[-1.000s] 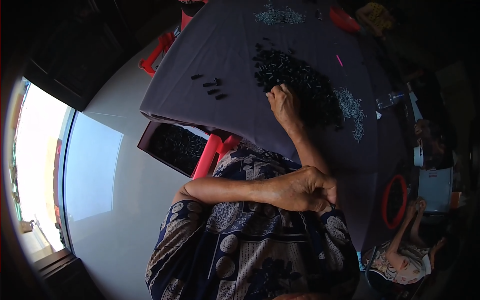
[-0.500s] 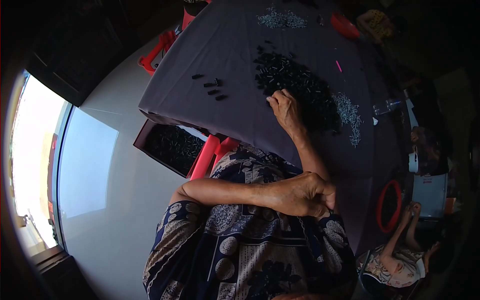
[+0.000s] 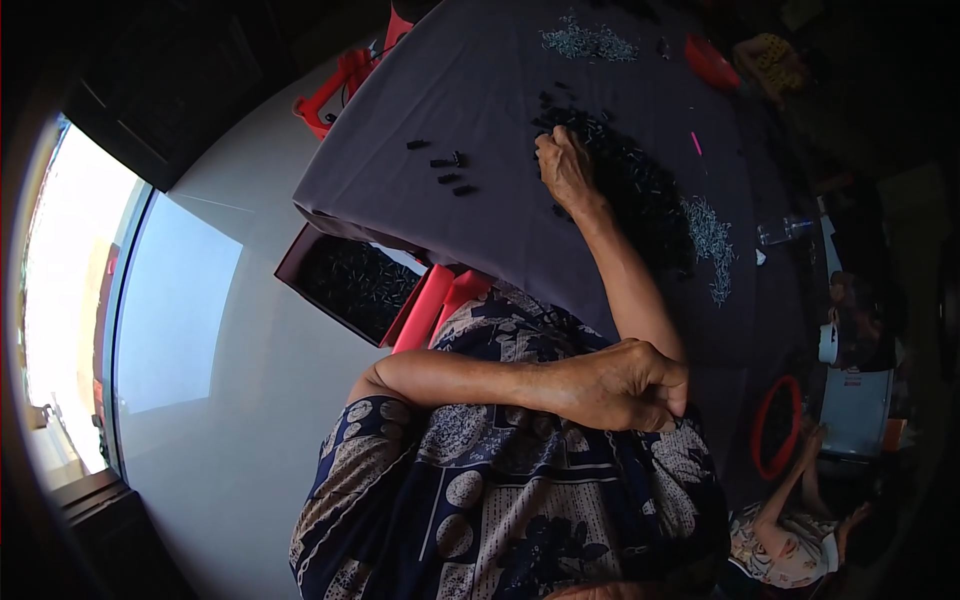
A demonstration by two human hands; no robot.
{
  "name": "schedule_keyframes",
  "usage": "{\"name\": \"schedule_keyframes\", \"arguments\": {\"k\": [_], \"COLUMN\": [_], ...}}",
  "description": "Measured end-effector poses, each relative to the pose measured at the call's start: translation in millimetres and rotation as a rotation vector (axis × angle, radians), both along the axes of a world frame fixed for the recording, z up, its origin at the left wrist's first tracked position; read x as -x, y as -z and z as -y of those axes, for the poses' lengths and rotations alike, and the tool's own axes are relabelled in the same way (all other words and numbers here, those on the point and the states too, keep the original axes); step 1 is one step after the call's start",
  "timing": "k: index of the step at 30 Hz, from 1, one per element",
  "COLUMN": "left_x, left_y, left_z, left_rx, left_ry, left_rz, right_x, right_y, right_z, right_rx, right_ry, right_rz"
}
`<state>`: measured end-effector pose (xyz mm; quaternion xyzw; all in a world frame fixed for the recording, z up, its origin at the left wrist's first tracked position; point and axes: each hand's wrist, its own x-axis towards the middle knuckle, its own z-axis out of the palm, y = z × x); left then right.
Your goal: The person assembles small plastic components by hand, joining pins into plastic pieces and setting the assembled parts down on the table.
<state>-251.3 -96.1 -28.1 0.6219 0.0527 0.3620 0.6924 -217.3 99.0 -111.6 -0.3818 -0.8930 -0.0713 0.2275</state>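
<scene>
A pile of small black cylindrical pieces (image 3: 640, 170) lies on the dark grey cloth of the table (image 3: 400, 220). At its left edge is my right hand (image 3: 567, 168), fingers bent down and drawn together over the pieces; whatever they hold is hidden. My left forearm crosses in front of my body. My left hand (image 3: 625, 385) rests curled by my right elbow, its inner side out of sight. Several single black pieces (image 3: 447, 179) lie apart on the cloth, left of the pile, one of them upright.
Small silvery metal parts form one heap (image 3: 708, 240) right of the pile and another heap (image 3: 590, 42) at the far end. An open box (image 3: 345, 285) of black pieces sits below the table's left edge. Red basins (image 3: 711, 62) and other people (image 3: 785, 540) are on the right.
My right hand has moved farther along the pile's left edge, away from me. My left hand stays by my right elbow. The whole view has shifted slightly.
</scene>
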Motion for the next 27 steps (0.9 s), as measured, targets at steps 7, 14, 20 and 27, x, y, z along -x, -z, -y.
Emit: {"name": "schedule_keyframes", "arguments": {"k": [7, 14, 20, 27], "left_x": [9, -7, -29, -89], "left_y": [6, 12, 2, -14], "left_z": [-11, -13, -15, -22], "left_rx": [0.003, -0.011, 0.065, 0.037], "left_ry": [-0.010, 0.001, 0.005, 0.041], "left_rz": [-0.032, -0.024, 0.012, -0.056], "right_x": [4, -15, -68, -170], "right_y": [8, -9, -28, -23], "right_z": [-23, -32, 0, 45], "right_rx": [0.106, 0.500, 0.700, 0.548], "right_ry": [-0.119, -0.102, -0.199, -0.030], "right_rz": [0.003, -0.609, -0.883, -0.677]}}
